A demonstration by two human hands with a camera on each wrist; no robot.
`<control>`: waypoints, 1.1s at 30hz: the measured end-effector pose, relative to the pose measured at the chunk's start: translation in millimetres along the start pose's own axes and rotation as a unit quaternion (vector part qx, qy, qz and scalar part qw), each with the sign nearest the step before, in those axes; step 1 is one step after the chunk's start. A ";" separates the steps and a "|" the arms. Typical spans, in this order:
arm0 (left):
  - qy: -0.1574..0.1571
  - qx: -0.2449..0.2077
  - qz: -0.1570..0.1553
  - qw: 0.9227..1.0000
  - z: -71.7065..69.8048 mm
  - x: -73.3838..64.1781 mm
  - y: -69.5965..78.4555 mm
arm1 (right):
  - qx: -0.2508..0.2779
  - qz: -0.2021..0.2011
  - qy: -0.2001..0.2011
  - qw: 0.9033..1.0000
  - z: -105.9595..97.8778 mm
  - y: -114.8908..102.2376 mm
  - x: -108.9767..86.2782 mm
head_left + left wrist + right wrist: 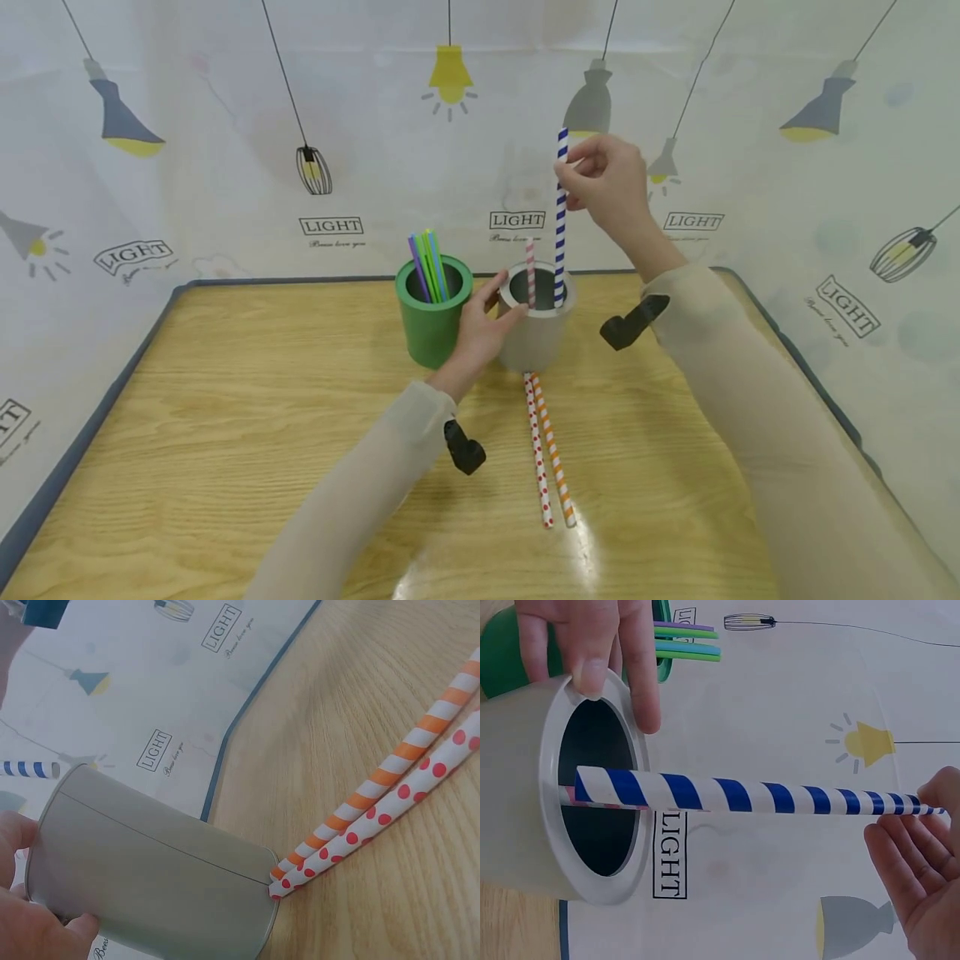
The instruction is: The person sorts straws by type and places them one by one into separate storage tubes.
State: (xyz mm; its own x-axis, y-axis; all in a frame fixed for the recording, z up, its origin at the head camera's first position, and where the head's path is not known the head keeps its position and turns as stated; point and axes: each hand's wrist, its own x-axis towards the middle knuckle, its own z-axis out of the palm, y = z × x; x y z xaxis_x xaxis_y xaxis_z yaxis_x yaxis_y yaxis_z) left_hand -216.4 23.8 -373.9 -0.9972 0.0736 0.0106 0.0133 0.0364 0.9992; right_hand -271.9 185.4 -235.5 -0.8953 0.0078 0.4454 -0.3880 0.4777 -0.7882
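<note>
My right hand (pixel 609 187) pinches a blue-and-white striped paper straw (pixel 561 225) near its upper end, between thumb and fingers. It hangs nearly upright, its lower end just over the mouth of a grey cup (pixel 534 337). In the left wrist view that end of the blue straw (pixel 30 769) shows outside the rim. The left hand (pixel 480 329) holds the grey cup (pixel 514 787) at its rim and side. A pink-and-white straw (pixel 531 271) stands inside this cup. On the table in front lie a red-dotted straw (pixel 538 454) and an orange-striped straw (pixel 555 454), side by side.
Left of the grey cup stands a green cup (pixel 427 333) with several purple, green and blue sticks (pixel 429 267) in it. The wooden table (pixel 262 433) ends at a backdrop (pixel 240 183) printed with lamps. Both wrists wear black camera mounts (pixel 465 450).
</note>
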 end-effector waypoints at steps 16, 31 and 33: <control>0.004 0.004 0.006 1.000 -0.5 -1.9 0.0 | -0.005 0.054 0.018 0.998 7.1 21.2 5.6; -0.016 -0.007 0.000 1.000 -3.9 -18.0 28.2 | -0.027 0.106 -0.057 0.992 18.0 53.7 -12.0; -0.014 -0.004 0.002 1.000 -3.3 -18.6 29.1 | -0.033 0.113 -0.079 0.990 20.4 58.2 -14.8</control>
State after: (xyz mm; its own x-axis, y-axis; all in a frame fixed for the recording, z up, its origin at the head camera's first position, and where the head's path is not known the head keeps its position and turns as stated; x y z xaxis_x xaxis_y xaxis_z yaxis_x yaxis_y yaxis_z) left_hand -197.7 20.2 -344.9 -0.9947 0.1018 0.0130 0.0160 0.0282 0.9995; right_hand -285.6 195.2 -296.6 -0.9826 -0.0132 0.1853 -0.1634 0.5359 -0.8283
